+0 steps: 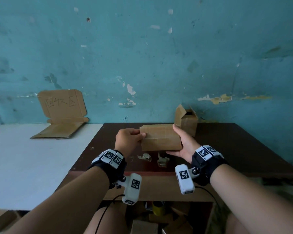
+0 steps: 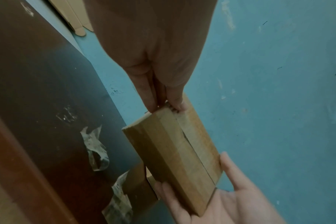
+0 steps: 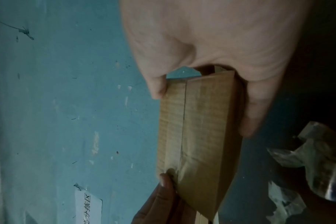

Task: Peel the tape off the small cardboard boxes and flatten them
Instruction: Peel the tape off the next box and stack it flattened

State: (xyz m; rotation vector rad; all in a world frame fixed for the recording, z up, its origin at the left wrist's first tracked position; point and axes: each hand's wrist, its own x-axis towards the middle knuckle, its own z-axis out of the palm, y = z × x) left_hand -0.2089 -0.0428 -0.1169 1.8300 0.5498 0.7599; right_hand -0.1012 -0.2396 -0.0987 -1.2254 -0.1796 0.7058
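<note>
- Nearest, two crumpled strips of peeled tape (image 1: 145, 157) lie on the dark table (image 1: 243, 149), just below the hands.
- Above them the right hand (image 1: 184, 147) cradles a small closed box (image 1: 161, 138) from 3 o'clock, thumb on the far top corner, fingers curled under the bottom edge.
- The box is held off the table, its long axis running 9 to 3 o'clock; a tape strip (image 2: 194, 153) runs along the centre seam on that same axis.
- The left hand (image 1: 129, 140) sits at the 9 o'clock end, thumb and fingertips (image 2: 177, 103) pinching the tape end there, so I judge the pull goes toward 3 o'clock.
- Farther, at 1 o'clock, an opened box (image 1: 187, 121) stands by the wall.
- Farthest, at 10 o'clock, flattened cardboard (image 1: 61, 122) leans on the wall.
</note>
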